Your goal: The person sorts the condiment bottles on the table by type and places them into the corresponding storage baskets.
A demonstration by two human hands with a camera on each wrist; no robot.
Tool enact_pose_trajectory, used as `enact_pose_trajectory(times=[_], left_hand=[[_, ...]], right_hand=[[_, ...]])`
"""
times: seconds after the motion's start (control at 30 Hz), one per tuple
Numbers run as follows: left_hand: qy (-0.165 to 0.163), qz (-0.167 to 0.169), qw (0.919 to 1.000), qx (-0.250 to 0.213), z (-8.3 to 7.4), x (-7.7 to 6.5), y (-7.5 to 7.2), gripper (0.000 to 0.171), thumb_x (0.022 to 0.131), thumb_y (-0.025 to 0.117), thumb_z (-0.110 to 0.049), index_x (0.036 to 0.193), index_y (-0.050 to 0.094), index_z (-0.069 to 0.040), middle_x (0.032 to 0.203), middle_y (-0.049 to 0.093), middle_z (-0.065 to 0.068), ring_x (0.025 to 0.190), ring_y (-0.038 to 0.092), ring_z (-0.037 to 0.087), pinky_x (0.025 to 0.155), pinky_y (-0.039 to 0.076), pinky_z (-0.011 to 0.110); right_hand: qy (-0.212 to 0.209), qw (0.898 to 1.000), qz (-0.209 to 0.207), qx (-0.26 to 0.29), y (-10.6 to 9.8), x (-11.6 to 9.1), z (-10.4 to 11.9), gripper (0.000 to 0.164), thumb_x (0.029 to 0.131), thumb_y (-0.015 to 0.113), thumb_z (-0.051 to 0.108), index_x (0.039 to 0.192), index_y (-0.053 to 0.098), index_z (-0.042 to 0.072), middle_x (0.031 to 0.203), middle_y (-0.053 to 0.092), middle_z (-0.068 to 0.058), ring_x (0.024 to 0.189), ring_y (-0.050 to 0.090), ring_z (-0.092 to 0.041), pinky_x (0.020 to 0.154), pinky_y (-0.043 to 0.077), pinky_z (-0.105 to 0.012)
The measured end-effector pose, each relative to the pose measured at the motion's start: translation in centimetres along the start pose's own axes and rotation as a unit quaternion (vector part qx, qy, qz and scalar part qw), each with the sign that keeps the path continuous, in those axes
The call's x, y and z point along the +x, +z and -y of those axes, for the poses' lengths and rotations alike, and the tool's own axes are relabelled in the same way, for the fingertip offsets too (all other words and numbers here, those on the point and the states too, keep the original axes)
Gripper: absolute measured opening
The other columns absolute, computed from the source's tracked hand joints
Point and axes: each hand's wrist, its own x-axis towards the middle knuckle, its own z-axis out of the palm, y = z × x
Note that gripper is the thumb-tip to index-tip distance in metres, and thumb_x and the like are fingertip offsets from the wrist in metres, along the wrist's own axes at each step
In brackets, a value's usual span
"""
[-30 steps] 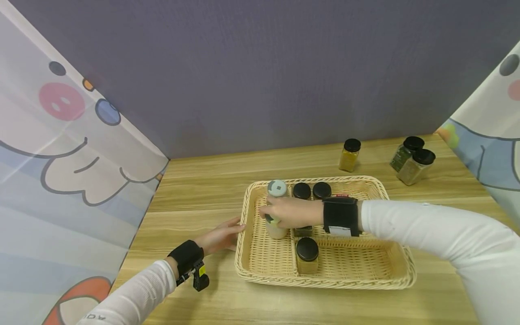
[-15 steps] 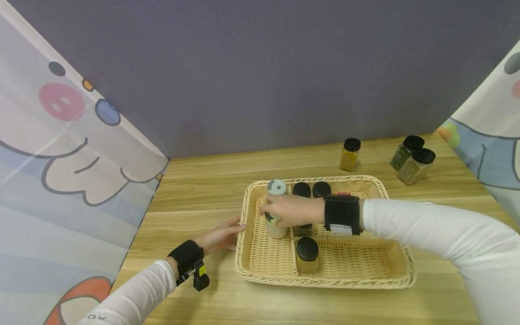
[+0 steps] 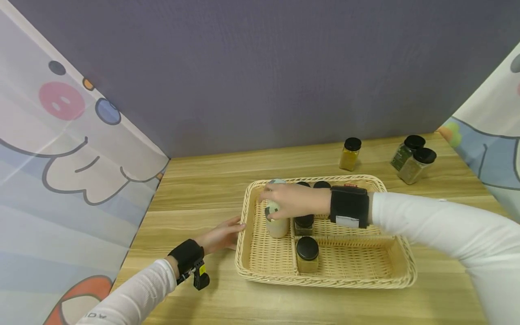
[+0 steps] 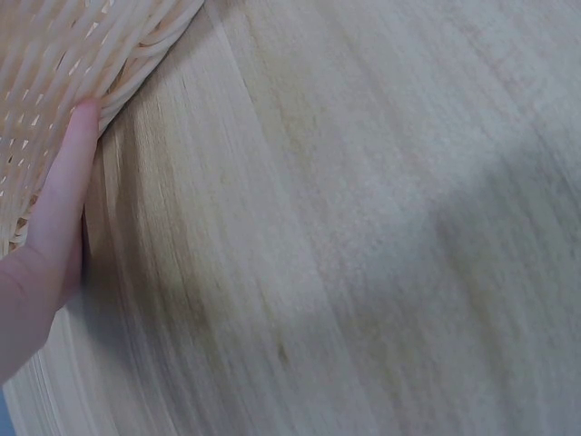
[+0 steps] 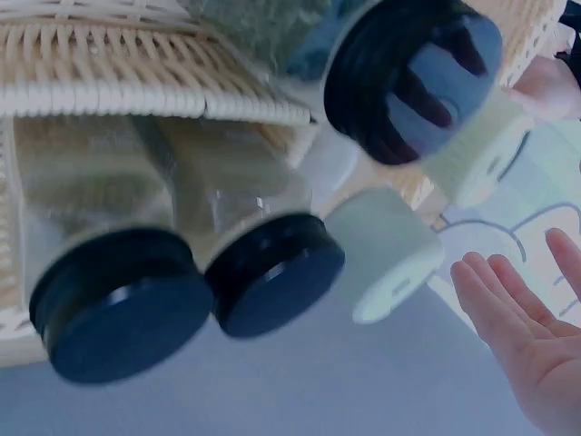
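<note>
My right hand hovers over the left part of the wicker basket, fingers spread and holding nothing. Just under it stands a pale shaker bottle with a light green lid. A second light-lidded bottle is behind it, partly hidden by the hand. In the right wrist view, both pale lids are visible, and the right hand's fingers are apart from them. My left hand rests against the basket's left side, its straight finger along the woven wall in the left wrist view.
Black-lidded spice jars stand in the basket's back right compartment, and another jar in the front one. Outside, a yellow spice jar and two jars close together stand toward the wall. A woven divider separates the compartments.
My right hand has let go of the front light-lidded bottle, opened its fingers and moved slightly up and back. The bottle stays in the left compartment. The left hand has not moved.
</note>
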Motion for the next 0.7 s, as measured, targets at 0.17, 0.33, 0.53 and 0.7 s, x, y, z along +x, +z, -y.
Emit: enact_pose_trajectory(times=[0.17,0.33,0.53,0.7], left_hand=[[-0.003,-0.003,1.0000,-0.001,-0.1,0.0,0.0,0.056,0.096,0.036,-0.025,0.143,0.007,-0.015,0.140,0.027,0.020,0.123,0.035,0.032,0.088,0.040,0.050],[-0.003,-0.004,1.0000,-0.002,-0.1,0.0,0.1,0.056,0.096,0.035,-0.024,0.143,0.007,-0.014,0.139,0.028,0.021,0.121,0.037,0.032,0.087,0.041,0.050],[-0.003,-0.008,0.9999,-0.006,-0.1,0.0,0.1,0.055,0.096,0.035,-0.023,0.143,0.006,-0.014,0.140,0.027,0.021,0.122,0.036,0.033,0.088,0.040,0.050],[-0.004,-0.011,0.9999,-0.006,-0.1,0.0,0.2,0.056,0.096,0.035,-0.023,0.143,0.006,-0.013,0.140,0.027,0.021,0.123,0.034,0.033,0.088,0.041,0.050]], right_hand=[[0.015,0.999,-0.020,0.024,-0.9,-0.1,-0.4,0.037,0.084,0.060,0.028,0.116,0.053,0.012,0.113,0.051,-0.009,0.093,0.056,-0.021,0.076,0.049,-0.030],[0.034,0.997,-0.042,0.050,-1.8,-0.4,-1.1,0.033,0.083,0.060,0.025,0.113,0.056,0.011,0.117,0.050,-0.013,0.098,0.055,-0.025,0.079,0.048,-0.032],[0.052,0.995,-0.068,0.048,-2.7,-0.9,-2.7,0.030,0.083,0.061,0.023,0.109,0.058,0.008,0.119,0.051,-0.017,0.100,0.055,-0.030,0.082,0.047,-0.038],[0.077,0.992,-0.088,0.044,-3.4,-1.2,-4.6,0.031,0.082,0.061,0.021,0.109,0.057,0.006,0.118,0.052,-0.017,0.104,0.052,-0.033,0.088,0.043,-0.044]])
